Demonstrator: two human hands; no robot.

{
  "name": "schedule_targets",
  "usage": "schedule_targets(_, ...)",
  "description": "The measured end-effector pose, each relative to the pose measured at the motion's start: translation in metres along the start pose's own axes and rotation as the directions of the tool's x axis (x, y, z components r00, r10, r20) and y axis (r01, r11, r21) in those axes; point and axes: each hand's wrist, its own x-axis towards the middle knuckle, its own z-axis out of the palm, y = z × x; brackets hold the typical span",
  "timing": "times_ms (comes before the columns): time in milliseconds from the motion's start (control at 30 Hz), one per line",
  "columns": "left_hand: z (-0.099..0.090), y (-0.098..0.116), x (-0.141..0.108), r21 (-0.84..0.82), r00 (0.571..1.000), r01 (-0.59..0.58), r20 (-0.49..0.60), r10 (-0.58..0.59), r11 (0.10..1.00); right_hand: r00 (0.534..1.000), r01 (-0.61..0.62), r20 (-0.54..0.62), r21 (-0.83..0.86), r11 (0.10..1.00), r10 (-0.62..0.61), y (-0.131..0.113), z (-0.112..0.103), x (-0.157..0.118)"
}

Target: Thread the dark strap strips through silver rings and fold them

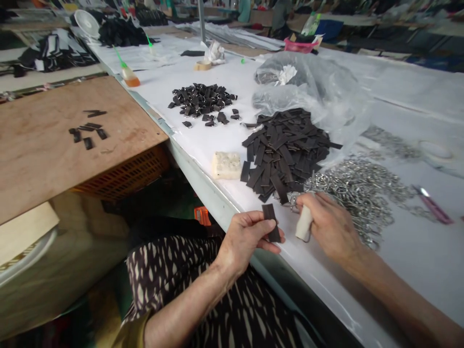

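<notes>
My left hand pinches a short dark brown strip between thumb and fingers, upright above the table's front edge. My right hand is curled just to the right of it, its fingertips by a few wire metal rings. A white wrap shows at this hand's thumb side; whether the fingers grip a ring is hidden. Behind both hands lies a heap of similar dark strips. A pile of shiny metal rings spreads behind and beside my right hand.
A pale speckled block sits near the table edge. Farther back are a pile of small dark looped pieces, a clear plastic bag and a bottle of orange liquid. A purple-handled tool lies at right; a wooden board stands left.
</notes>
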Motion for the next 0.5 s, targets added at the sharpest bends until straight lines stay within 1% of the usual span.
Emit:
schedule_targets(133,0.005,-0.001,0.0,0.02,1.0,0.009,-0.012,-0.009,1.0,0.994,-0.106,0.008,0.134,0.985,0.106,0.002,-0.002,-0.004)
schedule_targets(200,0.005,-0.001,0.0,0.027,1.0,-0.001,-0.018,0.002,1.0,0.992,-0.12,-0.018,0.168,0.978,0.125,0.002,-0.002,-0.004)
schedule_targets(233,0.005,-0.001,0.0,0.031,1.0,-0.01,-0.02,0.011,0.999,0.993,-0.107,-0.038,0.182,0.977,0.116,0.002,-0.002,-0.004)
schedule_targets(300,0.005,-0.001,0.0,0.039,0.999,-0.026,-0.02,0.027,0.999,0.996,-0.044,-0.07,0.2,0.979,0.059,0.001,0.0,-0.003)
schedule_targets(367,0.004,0.0,-0.001,0.048,0.999,-0.032,-0.02,0.033,0.998,0.995,0.067,-0.078,0.177,0.982,-0.054,-0.002,0.002,-0.002)
schedule_targets(433,0.003,0.001,-0.002,0.054,0.999,-0.031,-0.02,0.032,0.998,0.98,0.193,-0.061,0.106,0.975,-0.188,-0.005,0.004,-0.001)
schedule_targets(500,0.004,0.001,-0.003,0.06,0.999,-0.029,-0.014,0.03,0.998,0.962,0.273,-0.036,0.02,0.962,-0.272,-0.008,0.005,-0.001)
